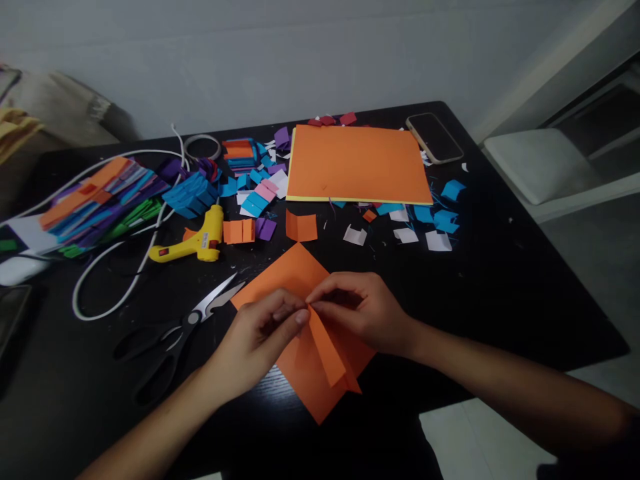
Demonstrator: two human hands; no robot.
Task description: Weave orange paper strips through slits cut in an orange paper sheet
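A folded strip of orange paper (326, 350) is pinched at its upper end between both hands. My left hand (265, 333) closes thumb and fingers on it from the left. From the right, my right hand (363, 307) grips the same end with thumb and forefinger. Beneath the hands, an orange paper sheet (303, 380) lies turned cornerwise on the table. Black-handled scissors (193, 320) rest with blades apart, left of the sheet. A small creased orange piece (301, 227) sits just past the sheet's far corner.
A yellow glue gun (200, 240) lies beyond the scissors, near a looping white cable (75, 293). Bundled coloured paper strips (105, 200) are at the left. A stack of orange sheets (357, 163), a phone (434, 138) and scattered paper scraps (439, 241) occupy the black table's (515, 293) far side.
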